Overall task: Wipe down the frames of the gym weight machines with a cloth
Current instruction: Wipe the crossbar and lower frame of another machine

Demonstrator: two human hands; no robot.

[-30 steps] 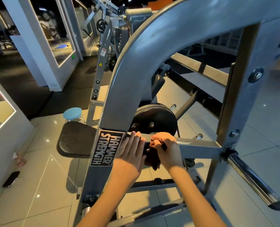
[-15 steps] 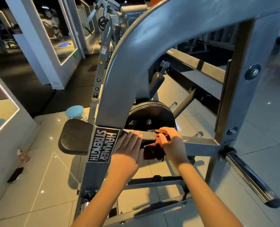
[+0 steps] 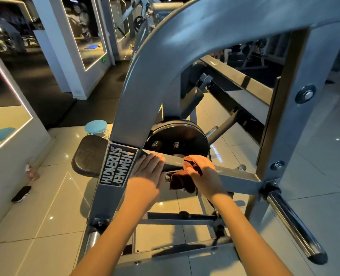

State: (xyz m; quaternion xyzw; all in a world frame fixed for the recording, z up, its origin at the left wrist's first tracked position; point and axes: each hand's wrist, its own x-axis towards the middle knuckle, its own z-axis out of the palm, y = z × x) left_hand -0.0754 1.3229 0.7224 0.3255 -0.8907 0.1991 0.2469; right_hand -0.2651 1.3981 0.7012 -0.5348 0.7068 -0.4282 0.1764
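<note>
Your right hand (image 3: 202, 172) clutches the cloth (image 3: 182, 179) on the crossbar (image 3: 238, 181), which runs rightward; left hand (image 3: 148, 173) flat alongside.

The right hand (image 3: 204, 174) has slid with the cloth (image 3: 182, 181) toward 3 o'clock along the crossbar (image 3: 174, 163), away from the left hand (image 3: 147, 176). A second ago the two hands nearly touched; now a bare stretch of bar and a bolt (image 3: 167, 178) show between them. More of the cloth (reddish-brown in this light) now shows, hanging toward 6 o'clock below the bar.
</note>
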